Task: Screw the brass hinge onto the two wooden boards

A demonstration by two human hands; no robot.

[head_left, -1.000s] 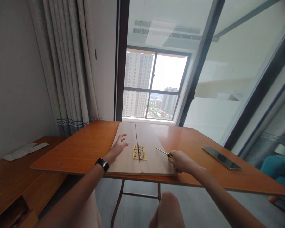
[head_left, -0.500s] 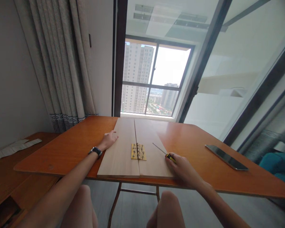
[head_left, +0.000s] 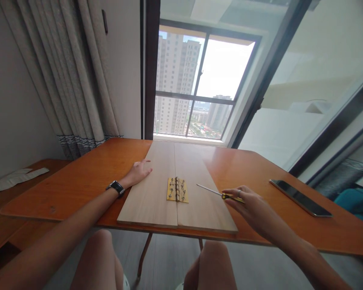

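Right hand [head_left: 248, 201] has shifted right, grip holding a screwdriver [head_left: 224, 196]; left hand [head_left: 138, 173], grip loosely spread, touches 1 board [head_left: 153, 201] left of centre.

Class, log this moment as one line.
left hand: at left board; right hand: holds screwdriver; hinge: across board seam; phone: on table

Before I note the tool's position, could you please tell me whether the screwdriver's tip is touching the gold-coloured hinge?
Apart: the head view shows pale board between the tip of the screwdriver and the right edge of the hinge.
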